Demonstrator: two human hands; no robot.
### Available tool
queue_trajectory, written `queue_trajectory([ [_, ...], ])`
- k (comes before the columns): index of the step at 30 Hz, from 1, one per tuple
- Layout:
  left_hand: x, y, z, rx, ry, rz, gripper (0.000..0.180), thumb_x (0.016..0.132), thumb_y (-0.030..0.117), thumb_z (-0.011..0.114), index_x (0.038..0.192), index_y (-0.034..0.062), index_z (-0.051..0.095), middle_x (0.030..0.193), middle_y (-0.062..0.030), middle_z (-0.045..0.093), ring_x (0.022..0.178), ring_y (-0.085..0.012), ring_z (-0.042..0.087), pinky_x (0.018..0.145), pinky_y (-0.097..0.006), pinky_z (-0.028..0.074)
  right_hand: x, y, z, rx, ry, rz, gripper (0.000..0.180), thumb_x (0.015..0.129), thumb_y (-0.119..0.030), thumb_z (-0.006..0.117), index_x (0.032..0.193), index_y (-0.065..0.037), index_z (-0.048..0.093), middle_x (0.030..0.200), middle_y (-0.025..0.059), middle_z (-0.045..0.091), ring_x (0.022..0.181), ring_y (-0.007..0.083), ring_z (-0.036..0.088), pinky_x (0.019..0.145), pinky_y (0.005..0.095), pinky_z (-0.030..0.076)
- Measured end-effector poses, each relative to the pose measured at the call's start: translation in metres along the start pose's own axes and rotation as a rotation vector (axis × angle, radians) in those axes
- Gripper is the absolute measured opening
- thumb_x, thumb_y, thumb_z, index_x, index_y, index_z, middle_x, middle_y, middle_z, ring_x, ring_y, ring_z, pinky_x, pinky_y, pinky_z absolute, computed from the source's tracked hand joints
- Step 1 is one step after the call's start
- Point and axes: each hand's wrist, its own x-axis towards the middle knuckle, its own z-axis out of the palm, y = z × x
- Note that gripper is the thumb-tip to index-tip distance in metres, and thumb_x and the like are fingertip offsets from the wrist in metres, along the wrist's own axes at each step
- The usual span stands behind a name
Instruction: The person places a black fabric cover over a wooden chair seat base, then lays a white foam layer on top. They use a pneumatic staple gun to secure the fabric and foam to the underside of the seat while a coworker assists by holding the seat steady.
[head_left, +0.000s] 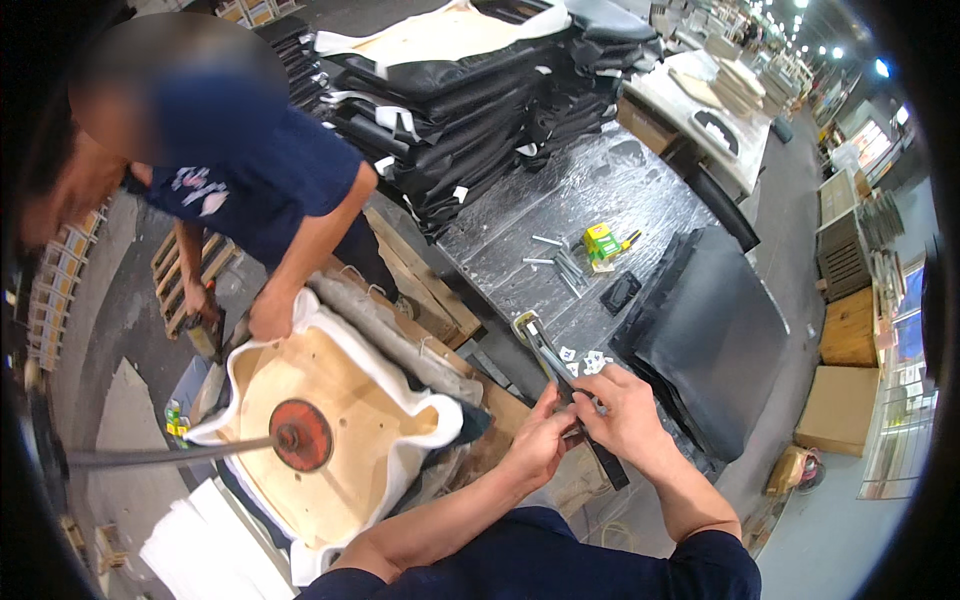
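My left hand (540, 440) is closed around a long, narrow black-and-silver tool (547, 352) at the near edge of the table. Its far end has a pale, rounded tip, and its dark lower end shows below my hands. Which kind of tool it is, I cannot make out. My right hand (622, 412) is bent over the same tool, fingertips and thumb pinched close to my left thumb. Small white labels (597, 362) lie just beyond my right fingers. Silver staple strips (568, 268) and a yellow-green box (601, 243) rest farther back on the table.
At left, a co-worker leans over a wooden seat panel (340, 385) edged with white padding, a red disc clamp (300, 435) pressing its middle. Black covers (460, 120) are piled at the back. Black sheets (700, 340) lie right on the plastic-wrapped table (500, 215). Cartons (838, 408) stand far right.
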Motion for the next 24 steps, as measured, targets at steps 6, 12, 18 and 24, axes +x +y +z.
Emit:
queue_trajectory([
  [6, -0.083, -0.028, 0.014, 0.002, -0.094, 0.085, 0.064, 0.108, 0.009, 0.064, 0.166, 0.0177, 0.038, 0.151, -0.0009, 0.049, 0.14, -0.0183, 0.057, 0.111, -0.042, 0.052, -0.053, -0.074, -0.005, -0.24, 0.04, -0.085, 0.015, 0.09, -0.011, 0.078, 0.104, -0.006, 0.078, 0.085, 0.0144, 0.064, 0.079, 0.0372, 0.07, 0.072, 0.0495, 0.058],
  [12, -0.133, -0.052, -0.007, 0.141, -0.082, 0.217, 0.067, 0.104, -0.001, 0.069, 0.163, 0.013, 0.042, 0.147, -0.0019, 0.052, 0.131, -0.0159, 0.062, 0.109, -0.034, 0.054, -0.078, -0.101, -0.003, 0.038, -0.008, -0.023, 0.024, 0.096, -0.018, 0.076, 0.116, -0.004, 0.08, 0.092, 0.0182, 0.072, 0.086, 0.0387, 0.073, 0.075, 0.0438, 0.059],
  [18, -0.167, -0.041, -0.01, 0.362, -0.047, 0.21, 0.057, 0.107, 0.006, 0.07, 0.16, 0.0105, 0.05, 0.141, -0.0028, 0.058, 0.121, -0.0153, 0.066, 0.1, -0.032, 0.059, -0.123, -0.009, 0.099, 1.308, -0.319, 1.013, 0.074, 0.111, -0.068, 0.049, 0.139, -0.002, 0.069, 0.121, 0.0119, 0.077, 0.091, 0.024, 0.074, 0.08, 0.0382, 0.062],
  [24, -0.167, -0.051, -0.035, 0.214, 0.053, 0.169, 0.036, 0.115, 0.025, 0.064, 0.144, 0.0044, 0.061, 0.111, -0.0004, 0.07, 0.089, -0.0116, 0.072, 0.082, -0.028, 0.061, -0.112, -0.025, 0.13, 1.785, -0.163, 0.842, 0.067, 0.105, -0.072, 0.06, 0.12, -0.007, 0.072, 0.089, 0.0059, 0.074, 0.076, 0.0227, 0.074, 0.07, 0.0389, 0.064],
])
